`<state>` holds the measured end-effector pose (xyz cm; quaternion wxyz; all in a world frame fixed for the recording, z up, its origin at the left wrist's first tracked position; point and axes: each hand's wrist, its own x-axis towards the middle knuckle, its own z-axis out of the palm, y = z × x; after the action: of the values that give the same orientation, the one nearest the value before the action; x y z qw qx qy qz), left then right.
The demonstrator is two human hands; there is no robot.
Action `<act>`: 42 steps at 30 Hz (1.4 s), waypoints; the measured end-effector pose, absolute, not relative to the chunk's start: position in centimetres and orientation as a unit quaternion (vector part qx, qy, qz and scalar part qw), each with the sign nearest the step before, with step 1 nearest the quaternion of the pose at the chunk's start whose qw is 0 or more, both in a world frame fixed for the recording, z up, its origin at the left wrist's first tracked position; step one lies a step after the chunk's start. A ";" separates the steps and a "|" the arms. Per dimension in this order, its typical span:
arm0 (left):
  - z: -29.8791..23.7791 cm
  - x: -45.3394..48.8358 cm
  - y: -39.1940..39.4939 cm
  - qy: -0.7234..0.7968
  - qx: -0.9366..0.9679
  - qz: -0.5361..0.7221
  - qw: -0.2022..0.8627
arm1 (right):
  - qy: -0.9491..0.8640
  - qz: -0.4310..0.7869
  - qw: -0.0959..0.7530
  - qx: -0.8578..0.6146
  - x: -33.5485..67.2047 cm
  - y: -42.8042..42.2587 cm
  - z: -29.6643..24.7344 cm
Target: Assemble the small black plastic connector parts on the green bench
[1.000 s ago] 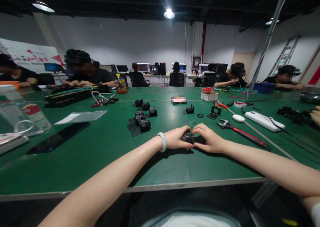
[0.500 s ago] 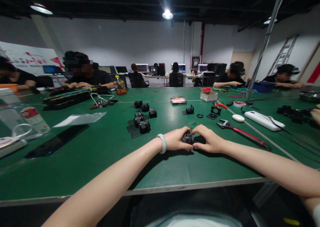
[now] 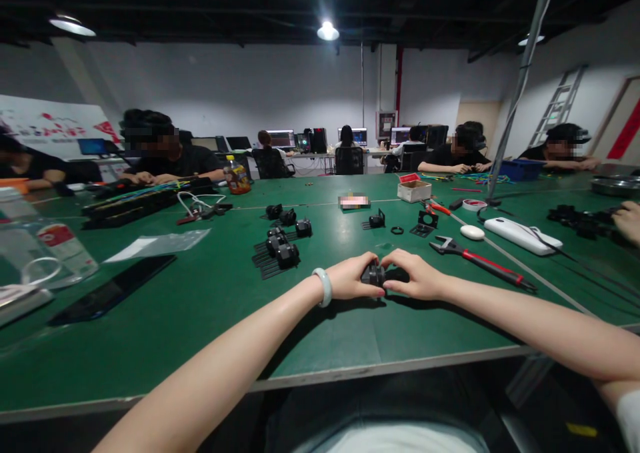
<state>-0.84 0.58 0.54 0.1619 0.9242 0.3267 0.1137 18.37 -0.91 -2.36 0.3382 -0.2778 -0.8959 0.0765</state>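
Just above the table's near side, my left hand (image 3: pixel 349 278) grips a small black plastic part (image 3: pixel 371 275) between thumb and fingers. On the same part's right end lie the curled fingertips and thumb of my right hand (image 3: pixel 419 277); my fingers hide some of it. Beyond my hands are a similar black part with a flat bracket (image 3: pixel 376 220), a black ring (image 3: pixel 397 230) and a black plate with a round hole (image 3: pixel 427 221). Several like assemblies (image 3: pixel 284 254) sit in a group to the left of my hands.
An adjustable wrench (image 3: pixel 483 264) with a red and black handle lies right of my hands, near a white power bank (image 3: pixel 523 236). Left are a dark phone (image 3: pixel 113 290), a plastic bag (image 3: pixel 160 244) and a clear bottle (image 3: pixel 65 253). Co-workers sit across the table.
My view has shifted slightly, so most things appear a little further left. At the black part's right end my right fingers have changed position slightly; both hands stay on it.
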 end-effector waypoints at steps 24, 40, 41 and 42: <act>0.5 -0.9 0.8 0.320 0.927 0.117 0.155 | -0.906 0.041 0.330 -0.260 18.4 -1.1 -2.2; 0.2 -0.9 0.9 0.332 0.924 0.111 0.155 | -0.893 0.090 0.337 -0.285 18.2 -0.9 -2.6; 0.2 -0.9 0.8 0.332 0.924 0.111 0.156 | -0.891 0.094 0.336 -0.291 18.2 -0.8 -2.6; 0.3 -0.9 0.8 0.331 0.924 0.110 0.158 | -0.889 0.099 0.335 -0.295 18.2 -0.8 -2.7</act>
<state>-0.91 0.82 0.26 0.1583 0.9238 0.3306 0.1105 18.25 -0.76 -2.65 0.3349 -0.2952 -0.8894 0.0985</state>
